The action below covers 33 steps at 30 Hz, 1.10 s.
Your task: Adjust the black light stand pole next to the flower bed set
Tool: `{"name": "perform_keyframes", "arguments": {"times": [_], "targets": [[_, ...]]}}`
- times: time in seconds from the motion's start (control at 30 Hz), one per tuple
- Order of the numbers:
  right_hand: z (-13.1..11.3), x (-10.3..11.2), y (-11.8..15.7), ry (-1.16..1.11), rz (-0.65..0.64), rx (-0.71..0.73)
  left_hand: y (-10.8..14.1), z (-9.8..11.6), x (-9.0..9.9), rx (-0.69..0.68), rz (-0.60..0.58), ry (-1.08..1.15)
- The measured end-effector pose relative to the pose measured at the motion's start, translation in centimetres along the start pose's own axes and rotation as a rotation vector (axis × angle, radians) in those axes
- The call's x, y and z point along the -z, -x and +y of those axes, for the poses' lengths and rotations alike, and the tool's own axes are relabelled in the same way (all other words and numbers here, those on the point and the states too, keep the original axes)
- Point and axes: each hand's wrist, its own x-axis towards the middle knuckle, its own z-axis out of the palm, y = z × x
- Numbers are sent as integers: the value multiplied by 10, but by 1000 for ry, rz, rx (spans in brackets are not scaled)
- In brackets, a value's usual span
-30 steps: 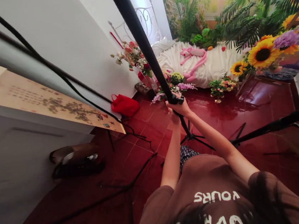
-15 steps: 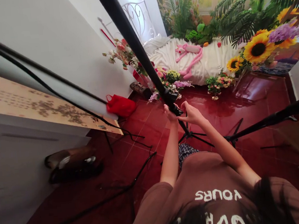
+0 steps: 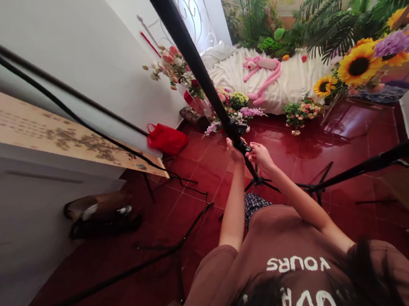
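Far left of the black stand (image 3: pixel 204 77), a long pale panel (image 3: pixel 60 136) with dark printing; lower down on that side, well apart from the stand, a dark bundle (image 3: pixel 101 215) on the floor, details murky. Nearer the stand, still to its left, a red bag (image 3: pixel 168 138) sits against the white wall, then a spray of pink and white flowers (image 3: pixel 171 64) just beside the upper pole. Left hand (image 3: pixel 235 150) curls about the pole below its collar, fingers partly hidden. The stand itself rises in front of the person, legs spread on red tiles (image 3: pixel 199 241), pole slanting up out of view. Right hand (image 3: pixel 261 157) close on the stand's right side, fingers bent inward at a small black knob (image 3: pixel 248 147); cannot tell whether they pinch it or only touch. Beyond the stand, to its right, a pink plush toy (image 3: pixel 268 63) lies on white cloth (image 3: pixel 301 82). Farther right of the stand, sunflowers (image 3: pixel 358 66); below them, a second black pole (image 3: pixel 391 155), low and slanting.
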Motion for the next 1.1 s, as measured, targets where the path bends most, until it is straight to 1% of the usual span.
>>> {"name": "perform_keyframes", "arguments": {"times": [0.03, 0.1, 0.17, 0.2, 0.27, 0.33, 0.4, 0.47, 0.53, 0.67, 0.8, 0.9, 1.0, 1.1], "targets": [[0, -1, -1, -67, -10, -59, 1, 0, 0, -12, 29, 28], [-2, 1, -1, -138, -37, -123, 2, -1, -1, -37, 65, 66], [-3, 5, 1, -116, -71, -118, 3, 0, -1, -43, 64, 85], [-4, 7, 3, -72, -81, -88, 3, 1, -1, -42, 64, 93], [-5, 13, 8, 101, -73, 57, 4, 2, -1, -41, 60, 108], [-6, 18, 14, 337, -47, 267, 5, 3, -2, -48, 58, 123], [-7, 21, 20, 527, -31, 440, 6, 4, -2, -48, 50, 133], [-10, 22, 23, 639, -23, 534, 7, 4, -3, -38, 41, 129], [-12, 21, 24, 704, 0, 587, 7, 3, -3, -32, 33, 113], [-15, 18, 23, 816, 59, 621, 4, 1, -1, -49, 19, 130], [-17, 15, 28, 940, 110, 650, -1, -2, 0, -79, 39, 209], [-18, 12, 31, 1012, 135, 687, -2, -3, -1, -81, 54, 214], [-18, 10, 30, 1046, 136, 679, 1, -2, -2, -70, 40, 217], [-17, 10, 22, 990, 142, 621, 3, 0, -4, -61, 40, 196]]}}
